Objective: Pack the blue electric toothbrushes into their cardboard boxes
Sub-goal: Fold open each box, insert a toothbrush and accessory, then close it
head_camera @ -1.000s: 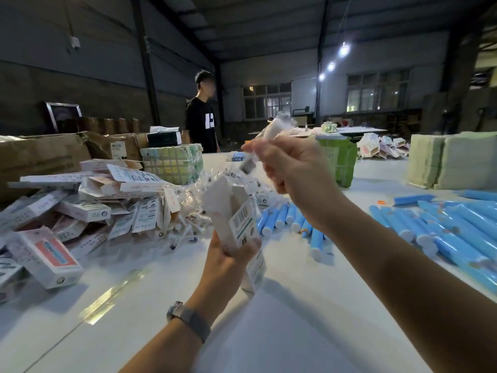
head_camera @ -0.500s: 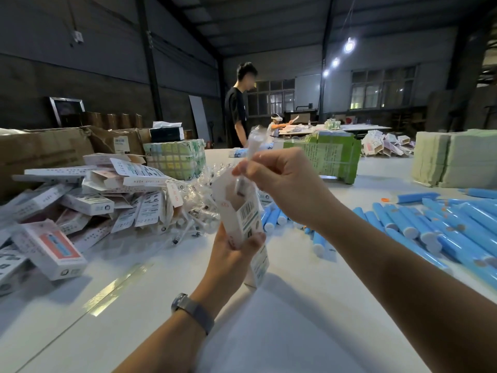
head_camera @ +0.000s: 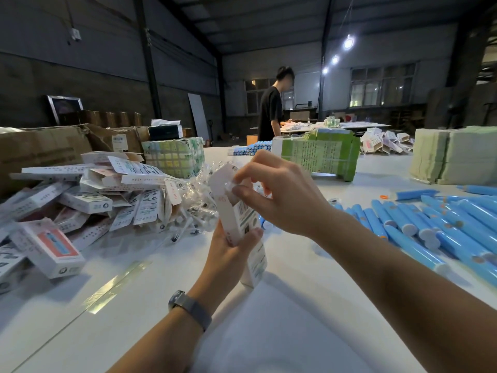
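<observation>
The white surface [head_camera: 309,319] carries blue electric toothbrushes [head_camera: 419,232] laid in rows at right, within reach, and a heap of cardboard boxes [head_camera: 88,200] at left. The left hand [head_camera: 231,251] clamps one carton [head_camera: 239,224] upright, steadying its mouth; the right hand [head_camera: 279,195] pinches the top flap [head_camera: 224,181], apparently closing it. The contents are hidden.

Pretty dim warehouse vibe here; dark corrugated metal roof [head_camera: 269,20] on black steel columns [head_camera: 147,60]; grey concrete left wall [head_camera: 80,49] with a small white junction box [head_camera: 76,33]; three bright round ceiling lamps [head_camera: 348,43] hanging on the right; gridded back windows [head_camera: 382,87] glowing faintly; big white worktable [head_camera: 282,319] up front; person in a black t-shirt [head_camera: 270,111] standing further back.
</observation>
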